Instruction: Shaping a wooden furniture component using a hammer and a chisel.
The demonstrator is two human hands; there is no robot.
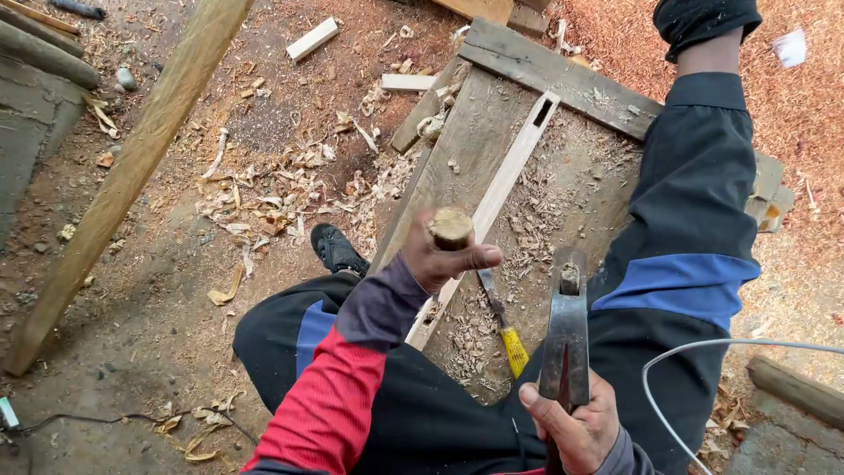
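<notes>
The left arm wears a red sleeve (321, 400) with a purple-grey cuff (380, 303). Black trousers (690, 185) carry blue bands at the knees. A black shoe (337, 249) and dark sock (703, 19) show.

I'm out in a rough open-air carpentry yard. Bare dirt under me, curled shavings (281, 189) scattered all over, a heap of reddish sawdust (796, 105) off to one side. I'm sitting on a plank bench (475, 145) with offcuts (314, 39) lying about and a long beam (132, 171) leaning past. Top left looks like stacked timber, hard to tell.
</notes>
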